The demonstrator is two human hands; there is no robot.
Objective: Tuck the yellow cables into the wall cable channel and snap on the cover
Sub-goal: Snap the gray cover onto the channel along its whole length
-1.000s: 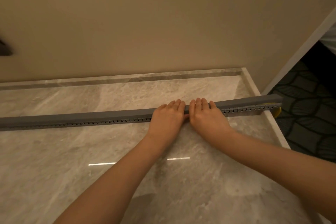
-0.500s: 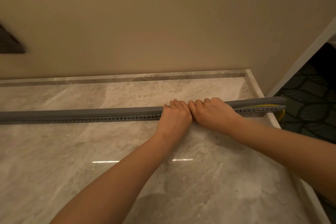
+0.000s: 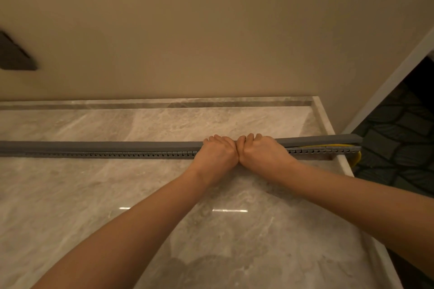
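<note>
A long grey slotted cable channel [image 3: 112, 154] lies across the marble counter [image 3: 94, 206], running from the left edge to the counter's right end. A grey cover [image 3: 117, 145] sits along its top; at the right end the cover [image 3: 328, 139] stands slightly raised above the slotted wall. Yellow cables [image 3: 335, 146] show in that gap and loop down past the counter's end [image 3: 357, 159]. My left hand [image 3: 217, 153] and my right hand [image 3: 261, 151] are side by side, touching, fingers curled over the cover, pressing on it.
A beige wall [image 3: 211, 30] rises behind the counter. A dark fixture [image 3: 14, 54] sits on the wall at far left. The counter ends at a white raised edge [image 3: 345, 164] on the right, with dark patterned carpet [image 3: 399, 136] below.
Both hands went from lying flat on the cover to curled fists pressing on it. The view has shifted slightly, and more of the yellow cable shows at the right end.
</note>
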